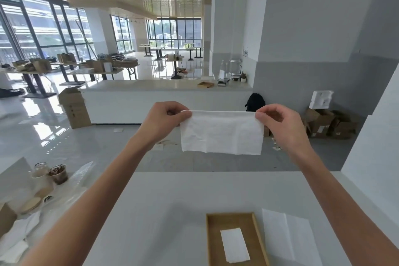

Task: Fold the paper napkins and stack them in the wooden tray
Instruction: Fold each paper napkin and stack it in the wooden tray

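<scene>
I hold a white paper napkin [221, 133] up in the air beyond the far edge of the table, folded over along its top edge and hanging down. My left hand [166, 119] pinches its top left corner and my right hand [278, 121] pinches its top right corner. Below, near the table's front edge, the wooden tray [210, 235] holds a small folded napkin [234, 245] lying flat. Just right of the tray a pile of unfolded napkins [287, 237] rests on the table.
The white table [172, 201] meets a white wall [375, 147] on the right. On the left, a lower surface carries cups [58, 174], a jar, lids, plastic wrap and loose napkins [15, 242]. A counter and cardboard boxes stand farther off.
</scene>
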Available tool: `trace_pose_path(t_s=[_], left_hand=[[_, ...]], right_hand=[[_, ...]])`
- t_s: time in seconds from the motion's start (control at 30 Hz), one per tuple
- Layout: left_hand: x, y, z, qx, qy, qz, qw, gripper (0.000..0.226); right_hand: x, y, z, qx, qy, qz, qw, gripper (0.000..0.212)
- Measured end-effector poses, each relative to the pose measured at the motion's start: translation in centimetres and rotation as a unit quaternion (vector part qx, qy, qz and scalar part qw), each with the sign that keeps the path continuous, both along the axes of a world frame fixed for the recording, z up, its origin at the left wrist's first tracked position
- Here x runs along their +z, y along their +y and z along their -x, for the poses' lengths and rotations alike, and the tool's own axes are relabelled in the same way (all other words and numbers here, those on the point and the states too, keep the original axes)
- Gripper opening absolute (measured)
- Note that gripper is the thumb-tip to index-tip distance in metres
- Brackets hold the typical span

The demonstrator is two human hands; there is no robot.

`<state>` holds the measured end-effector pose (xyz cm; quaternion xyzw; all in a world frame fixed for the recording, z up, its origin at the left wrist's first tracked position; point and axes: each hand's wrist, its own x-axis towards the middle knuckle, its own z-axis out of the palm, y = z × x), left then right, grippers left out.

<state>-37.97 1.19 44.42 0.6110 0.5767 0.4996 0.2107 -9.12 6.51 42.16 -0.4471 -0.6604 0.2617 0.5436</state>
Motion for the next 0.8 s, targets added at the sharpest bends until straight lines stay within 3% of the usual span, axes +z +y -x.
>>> trace_pose_path(t_s=[0.1, 0.2, 0.27, 0.33, 0.4, 0.5, 0.57, 0.67, 0.8], left_hand=[[-0.4, 0.4, 0.0, 0.052, 0.116, 0.023, 0.992, 0.011], [-1.0, 0.4, -2.1, 0.025, 0.211, 0.037, 0.976, 0.055], [-1.1, 0.1, -4.5, -0.083, 0.171, 0.056, 0.98, 0.068], [-1.5, 0.1, -6.4, -0.19, 0.078, 0.093, 0.974, 0.053], [-2.2, 0.3, -7.2, -0.226, -0.008, 0.114, 0.967, 0.032], [-3.6, 0.8, -7.7, -0.211, -0.086, 0.104, 0.968, 0.018], [-4.1, 0.8, -7.7, -0.187, -0.16, 0.086, 0.965, 0.017], [-3.8, 0.7, -7.2, -0.149, -0.245, 0.059, 0.956, 0.02], [-3.0, 0.3, -6.7, -0.128, -0.278, 0.05, 0.951, 0.023]], right_hand=[[0.4, 0.4, 0.5, -0.032, -0.083, -0.067, 0.994, 0.002], [1.9, 0.4, 1.6, 0.055, -0.179, -0.07, 0.98, 0.006], [3.3, 0.1, 2.7, 0.15, -0.275, -0.066, 0.947, 0.01], [4.4, 0.1, 3.7, 0.191, -0.347, -0.084, 0.914, 0.013], [5.1, 0.2, 4.2, 0.198, -0.376, -0.108, 0.899, 0.016], [5.5, 0.4, 3.7, 0.169, -0.32, -0.169, 0.917, 0.015], [4.6, 0.3, 2.8, 0.12, -0.188, -0.164, 0.961, 0.016], [1.8, 0.3, 1.8, 0.072, 0.007, -0.035, 0.997, 0.034], [-1.4, -0.3, 1.9, 0.165, 0.058, 0.143, 0.974, 0.048]])
